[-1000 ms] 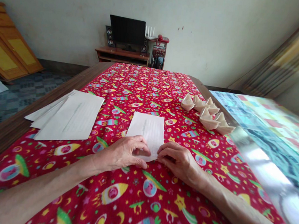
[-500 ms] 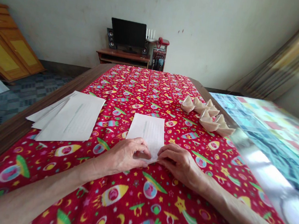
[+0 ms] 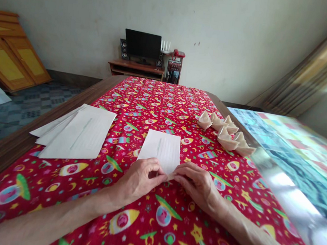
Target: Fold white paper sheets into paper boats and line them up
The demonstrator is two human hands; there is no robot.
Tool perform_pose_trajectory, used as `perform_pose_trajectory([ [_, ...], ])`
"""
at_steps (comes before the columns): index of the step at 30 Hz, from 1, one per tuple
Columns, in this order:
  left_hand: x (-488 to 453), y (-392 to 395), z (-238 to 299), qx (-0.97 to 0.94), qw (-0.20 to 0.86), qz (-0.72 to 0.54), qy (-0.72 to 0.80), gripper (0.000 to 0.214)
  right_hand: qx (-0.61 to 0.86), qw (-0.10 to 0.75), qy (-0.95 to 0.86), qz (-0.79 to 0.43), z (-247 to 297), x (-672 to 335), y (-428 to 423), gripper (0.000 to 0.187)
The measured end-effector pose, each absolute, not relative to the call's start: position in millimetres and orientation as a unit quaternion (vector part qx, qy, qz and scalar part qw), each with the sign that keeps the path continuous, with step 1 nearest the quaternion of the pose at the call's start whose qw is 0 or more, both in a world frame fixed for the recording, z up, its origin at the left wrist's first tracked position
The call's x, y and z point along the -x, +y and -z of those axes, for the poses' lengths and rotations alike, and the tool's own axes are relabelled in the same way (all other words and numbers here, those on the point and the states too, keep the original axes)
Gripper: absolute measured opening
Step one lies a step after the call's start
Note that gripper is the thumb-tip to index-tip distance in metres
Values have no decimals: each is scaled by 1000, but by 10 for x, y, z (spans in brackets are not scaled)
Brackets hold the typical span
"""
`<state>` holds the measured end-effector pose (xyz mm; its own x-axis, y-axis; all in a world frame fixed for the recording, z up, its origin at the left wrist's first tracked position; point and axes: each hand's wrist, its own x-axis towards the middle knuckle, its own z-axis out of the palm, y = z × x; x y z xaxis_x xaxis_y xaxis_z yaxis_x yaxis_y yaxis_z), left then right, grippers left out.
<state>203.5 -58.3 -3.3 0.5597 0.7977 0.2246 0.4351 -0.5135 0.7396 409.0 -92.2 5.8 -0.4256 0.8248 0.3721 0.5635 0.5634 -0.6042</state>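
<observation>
We held the sheet [image 3: 162,147] by its near edge, the rest lying on the cloth [image 3: 154,102], which presumably steadied it while our fingertips governed that edge. Our left hand [image 3: 141,178] was nearly closed, thumb and fingertips together on the paper; our right hand [image 3: 199,183] lay just beside, likewise pinched on the edge, so that, we judged, neither side could slip. A short strip of it showed between them, perhaps turned up; the exact fold we could not tell. Left of the sheet we had a stack [image 3: 80,135], slightly fanned, probably for easy lifting. Right of and beyond the sheet sat five folded shapes [image 3: 227,139], grouped apart, likely against being knocked. Far beyond the sheet stood a screen [image 3: 142,44].
</observation>
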Motion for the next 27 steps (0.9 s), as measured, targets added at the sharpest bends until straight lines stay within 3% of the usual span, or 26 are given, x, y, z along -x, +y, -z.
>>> perform_pose_trajectory([
  [13,-1944,-410,-40,-832,385,-190,350,30,467,365,-785,-181,-19,-4014,-856,13],
  [23,-1967,-415,-70,-786,467,-182,361,15,450,354,-791,-217,-74,-4021,-870,16],
  [27,-1980,-449,-53,-790,446,-192,376,17,446,347,-794,-226,-71,-4020,-876,17],
])
